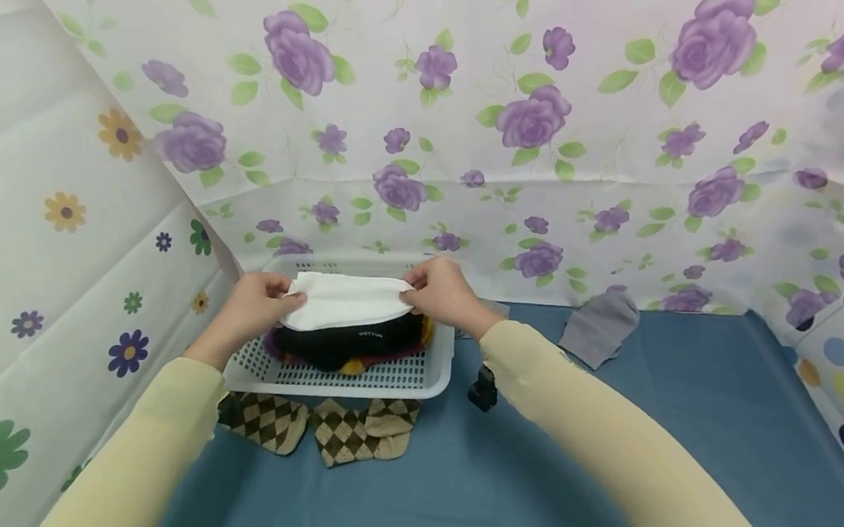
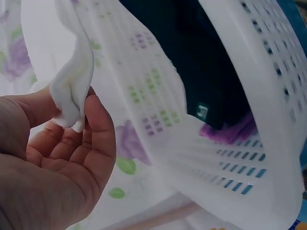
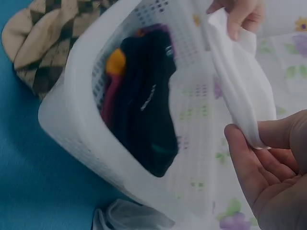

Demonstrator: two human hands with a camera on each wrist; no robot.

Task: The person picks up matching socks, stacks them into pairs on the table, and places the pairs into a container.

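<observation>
A white sock [image 1: 349, 298] is stretched sideways between both hands, above a white plastic basket [image 1: 438, 371]. My left hand [image 1: 253, 307] pinches one end of it between thumb and fingers, as the left wrist view also shows on the sock's cuff [image 2: 72, 91]. At the other end my right hand [image 1: 444, 292] pinches the sock, with thumb and forefinger on its tip [image 3: 254, 136]. Below the sock, inside the basket, lie dark socks [image 1: 346, 341] with lettering. Purple, maroon and yellow cloth shows round them.
Brown-and-beige argyle socks [image 1: 344, 434] lie in front of the basket on the blue surface [image 1: 465, 487]. A grey sock [image 1: 600, 326] lies to the right, with more grey cloth [image 3: 134, 216] beside the basket. Flowered sheeting [image 1: 416, 132] rises behind.
</observation>
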